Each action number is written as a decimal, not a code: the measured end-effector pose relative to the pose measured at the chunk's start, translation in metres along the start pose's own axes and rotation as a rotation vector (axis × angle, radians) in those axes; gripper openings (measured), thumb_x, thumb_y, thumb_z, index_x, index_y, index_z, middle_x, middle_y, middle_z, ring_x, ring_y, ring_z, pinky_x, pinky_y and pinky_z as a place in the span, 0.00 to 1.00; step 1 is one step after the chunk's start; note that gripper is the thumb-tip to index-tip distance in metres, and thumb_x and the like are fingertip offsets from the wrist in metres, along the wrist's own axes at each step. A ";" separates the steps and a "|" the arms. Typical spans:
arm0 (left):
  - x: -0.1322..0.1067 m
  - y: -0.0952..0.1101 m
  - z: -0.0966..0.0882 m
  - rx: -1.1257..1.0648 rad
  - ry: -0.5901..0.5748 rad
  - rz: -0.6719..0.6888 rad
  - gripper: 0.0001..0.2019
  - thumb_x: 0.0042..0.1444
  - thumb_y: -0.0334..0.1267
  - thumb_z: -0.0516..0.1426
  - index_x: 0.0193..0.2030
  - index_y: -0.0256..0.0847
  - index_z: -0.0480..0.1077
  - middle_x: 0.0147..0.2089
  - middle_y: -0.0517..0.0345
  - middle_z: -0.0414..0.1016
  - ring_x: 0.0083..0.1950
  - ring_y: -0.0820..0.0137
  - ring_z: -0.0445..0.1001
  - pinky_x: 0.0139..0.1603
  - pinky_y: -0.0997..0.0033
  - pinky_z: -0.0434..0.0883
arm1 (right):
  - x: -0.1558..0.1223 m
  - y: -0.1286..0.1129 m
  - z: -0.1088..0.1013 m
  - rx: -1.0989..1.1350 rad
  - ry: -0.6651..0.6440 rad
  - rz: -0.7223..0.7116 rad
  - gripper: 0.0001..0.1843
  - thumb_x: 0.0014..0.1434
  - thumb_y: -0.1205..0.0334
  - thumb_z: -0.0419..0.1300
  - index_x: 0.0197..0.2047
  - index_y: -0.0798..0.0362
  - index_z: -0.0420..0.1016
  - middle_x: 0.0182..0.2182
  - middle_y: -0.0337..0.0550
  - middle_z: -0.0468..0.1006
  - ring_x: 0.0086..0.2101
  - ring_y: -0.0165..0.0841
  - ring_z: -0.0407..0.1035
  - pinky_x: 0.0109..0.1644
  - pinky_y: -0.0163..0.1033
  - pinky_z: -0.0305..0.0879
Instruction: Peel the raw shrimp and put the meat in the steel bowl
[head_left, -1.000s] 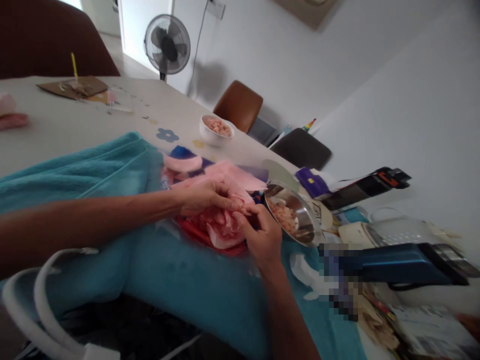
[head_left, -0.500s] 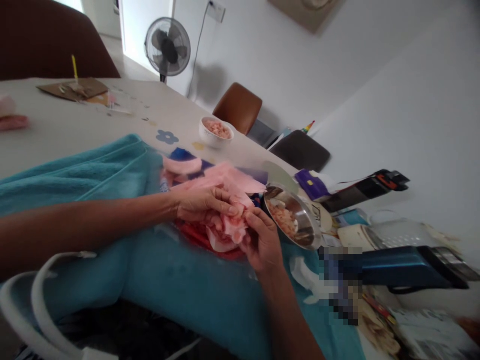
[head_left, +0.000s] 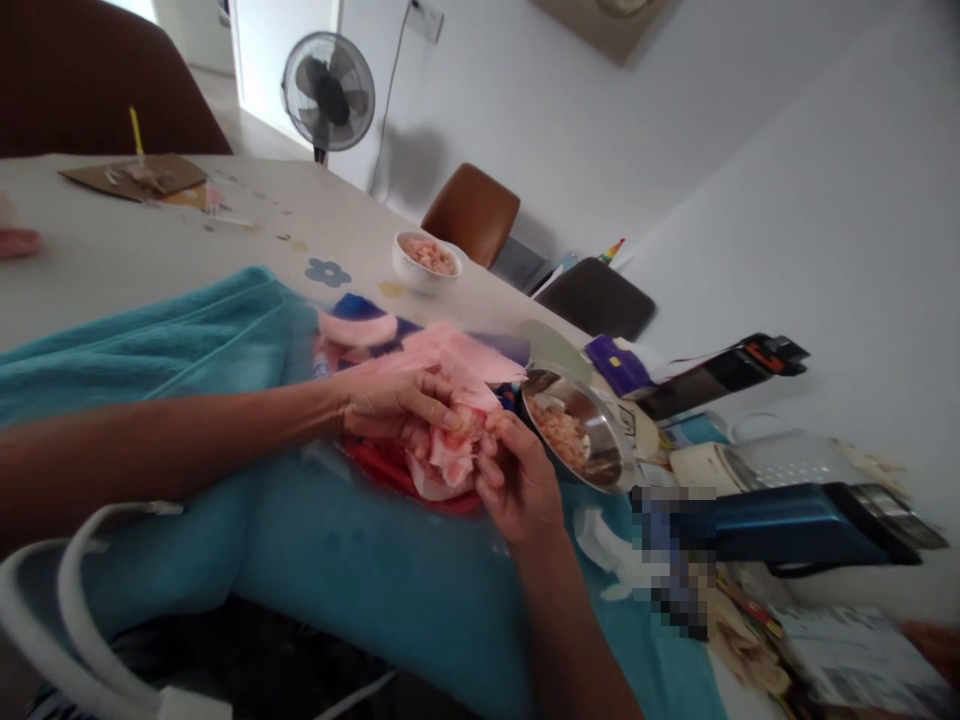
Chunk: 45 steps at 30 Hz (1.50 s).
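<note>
Btwn both hands: pink peel [head_left: 455, 452].

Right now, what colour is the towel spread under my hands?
Teal blue, plain with no pattern; the towel shows best in the head view, beneath both hands.

Soft daylight enters from the bright doorway beyond the round black standing fan [head_left: 328, 92], whose shadow falls on the white wall. Frame edges bend, and motion blur perhaps softens the pale pink crumpled plastic wrapping [head_left: 450, 362].

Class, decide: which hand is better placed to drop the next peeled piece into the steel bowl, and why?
Probably the right hand: it lies right beside the steel bowl, while the left hand sits on the far side of the pink piece that both hands pinch.
</note>
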<state>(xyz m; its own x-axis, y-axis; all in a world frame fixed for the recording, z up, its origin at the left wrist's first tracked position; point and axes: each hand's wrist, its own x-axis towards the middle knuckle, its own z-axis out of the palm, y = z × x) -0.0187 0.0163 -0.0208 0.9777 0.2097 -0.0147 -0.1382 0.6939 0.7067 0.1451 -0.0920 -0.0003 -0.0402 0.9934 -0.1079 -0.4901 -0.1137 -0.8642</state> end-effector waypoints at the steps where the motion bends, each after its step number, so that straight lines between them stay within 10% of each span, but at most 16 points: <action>1: 0.000 0.000 0.000 -0.002 -0.006 0.005 0.09 0.54 0.24 0.62 0.43 0.27 0.74 0.32 0.56 0.80 0.27 0.76 0.78 0.26 0.84 0.73 | 0.001 0.000 -0.001 -0.001 -0.002 -0.007 0.11 0.50 0.57 0.68 0.30 0.53 0.72 0.20 0.28 0.70 0.14 0.19 0.59 0.11 0.22 0.58; 8: 0.003 0.001 0.000 0.054 -0.023 0.063 0.07 0.52 0.23 0.60 0.38 0.32 0.76 0.32 0.55 0.81 0.27 0.74 0.79 0.28 0.80 0.75 | 0.005 -0.014 -0.009 -0.243 0.182 -0.363 0.06 0.51 0.60 0.64 0.29 0.52 0.72 0.21 0.31 0.70 0.17 0.22 0.62 0.14 0.26 0.58; 12: 0.005 0.000 0.001 0.093 -0.020 0.082 0.07 0.48 0.22 0.60 0.34 0.33 0.76 0.31 0.55 0.80 0.27 0.73 0.79 0.29 0.78 0.77 | 0.008 -0.032 -0.033 -0.646 0.677 -0.873 0.05 0.51 0.61 0.64 0.32 0.52 0.74 0.21 0.32 0.71 0.21 0.27 0.67 0.27 0.35 0.68; 16: 0.005 -0.001 0.002 0.081 0.018 0.080 0.07 0.48 0.22 0.62 0.34 0.33 0.77 0.33 0.55 0.80 0.30 0.72 0.80 0.31 0.78 0.77 | 0.012 -0.047 -0.066 -1.257 1.024 -0.933 0.09 0.51 0.58 0.60 0.33 0.53 0.77 0.33 0.45 0.79 0.34 0.36 0.73 0.39 0.43 0.71; 24: 0.006 -0.007 -0.002 0.042 0.144 0.110 0.13 0.50 0.24 0.65 0.44 0.36 0.76 0.37 0.56 0.81 0.36 0.71 0.81 0.37 0.75 0.79 | 0.013 -0.053 -0.088 -1.470 0.978 -0.906 0.16 0.55 0.55 0.57 0.38 0.56 0.80 0.45 0.58 0.78 0.46 0.45 0.72 0.48 0.51 0.70; 28: 0.009 -0.010 -0.004 0.165 0.181 0.179 0.14 0.49 0.27 0.68 0.43 0.38 0.76 0.36 0.57 0.79 0.34 0.73 0.80 0.36 0.75 0.78 | 0.008 -0.044 -0.062 -1.247 0.987 -0.964 0.14 0.60 0.54 0.58 0.38 0.53 0.80 0.28 0.43 0.78 0.30 0.36 0.73 0.38 0.43 0.70; 35: 0.010 -0.012 -0.003 0.284 0.272 0.216 0.10 0.48 0.32 0.70 0.34 0.36 0.73 0.32 0.58 0.77 0.29 0.76 0.77 0.34 0.78 0.75 | 0.000 -0.008 -0.021 -0.986 0.534 -0.800 0.06 0.61 0.58 0.62 0.39 0.48 0.80 0.27 0.36 0.77 0.23 0.28 0.69 0.30 0.36 0.68; 45: 0.009 -0.011 0.001 0.360 0.258 0.194 0.07 0.49 0.32 0.68 0.36 0.35 0.77 0.33 0.56 0.79 0.31 0.75 0.77 0.35 0.78 0.74 | -0.001 -0.013 -0.008 -0.881 0.275 -0.457 0.05 0.52 0.60 0.67 0.34 0.48 0.82 0.29 0.38 0.78 0.27 0.29 0.69 0.28 0.34 0.64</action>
<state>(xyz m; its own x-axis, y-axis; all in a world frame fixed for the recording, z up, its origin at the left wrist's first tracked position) -0.0086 0.0103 -0.0280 0.8617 0.5074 -0.0014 -0.2058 0.3521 0.9131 0.1588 -0.0919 0.0074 0.2448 0.9190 0.3090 0.4082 0.1914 -0.8926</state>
